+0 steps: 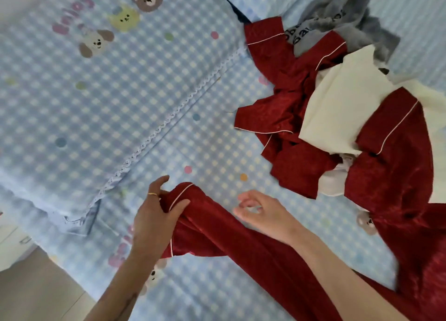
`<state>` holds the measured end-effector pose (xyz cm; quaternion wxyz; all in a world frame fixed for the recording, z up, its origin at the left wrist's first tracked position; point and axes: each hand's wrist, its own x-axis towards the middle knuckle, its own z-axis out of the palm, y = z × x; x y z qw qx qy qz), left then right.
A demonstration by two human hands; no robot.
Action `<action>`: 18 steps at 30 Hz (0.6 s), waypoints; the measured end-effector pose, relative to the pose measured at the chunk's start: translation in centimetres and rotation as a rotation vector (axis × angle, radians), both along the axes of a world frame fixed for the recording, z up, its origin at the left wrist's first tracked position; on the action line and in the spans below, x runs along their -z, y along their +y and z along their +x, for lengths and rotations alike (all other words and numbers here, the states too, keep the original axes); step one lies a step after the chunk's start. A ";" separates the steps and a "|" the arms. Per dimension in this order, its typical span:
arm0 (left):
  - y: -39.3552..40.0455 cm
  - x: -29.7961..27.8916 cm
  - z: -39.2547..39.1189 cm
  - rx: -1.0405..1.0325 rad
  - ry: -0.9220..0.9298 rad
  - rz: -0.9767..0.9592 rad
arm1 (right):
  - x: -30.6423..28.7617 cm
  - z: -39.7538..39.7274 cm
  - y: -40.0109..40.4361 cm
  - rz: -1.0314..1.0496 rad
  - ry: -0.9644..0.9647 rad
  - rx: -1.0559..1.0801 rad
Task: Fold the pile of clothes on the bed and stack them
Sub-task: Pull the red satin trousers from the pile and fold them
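My left hand [158,212] grips the cuffed end of a dark red satin garment [241,246] with white piping. The garment stretches from that hand toward the lower right across the bed. Just right of the cuff, my right hand [259,213] hovers over the fabric with fingers loosely curled, holding nothing. A pile of clothes lies at the right: more red satin pieces [287,118], a cream garment [337,108], a grey printed garment [337,19] and something white [334,180].
The bed [193,127] has a light blue checked sheet with coloured dots and bear prints. A matching pillow [84,79] with a lace edge lies at the left. The floor [36,291] and the bed's edge show at the lower left.
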<state>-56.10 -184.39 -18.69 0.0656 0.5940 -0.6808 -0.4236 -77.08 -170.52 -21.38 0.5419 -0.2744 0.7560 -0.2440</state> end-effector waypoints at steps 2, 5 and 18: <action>-0.8 2.1 0.3 0.065 0.029 0.175 | 1.0 1.0 1.2 0.125 0.030 -0.231; -0.6 4.8 2.3 0.149 -0.028 0.298 | 2.7 1.2 1.4 0.129 0.189 -0.238; -4.2 2.6 7.6 0.286 0.279 0.179 | -2.3 7.6 4.5 0.019 -0.209 -0.526</action>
